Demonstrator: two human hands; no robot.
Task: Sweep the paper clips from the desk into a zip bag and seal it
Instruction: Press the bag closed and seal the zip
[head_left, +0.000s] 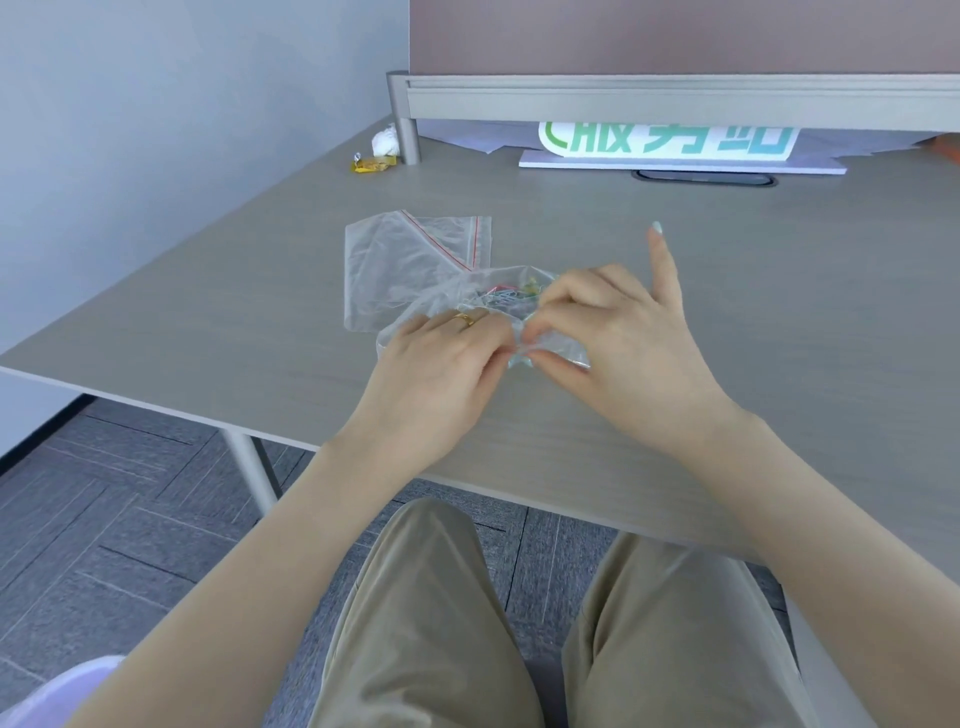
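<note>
Both hands, left hand (441, 358) and right hand (613, 338), pinch the zip bag (498, 301) mouth between them. Its strip runs left-right along the surface (779, 291), equally near both.

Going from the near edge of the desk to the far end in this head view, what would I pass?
Left hand and right hand pinching the bag of paper clips → empty zip bag → yellow wrapper → white sign with green letters.
</note>
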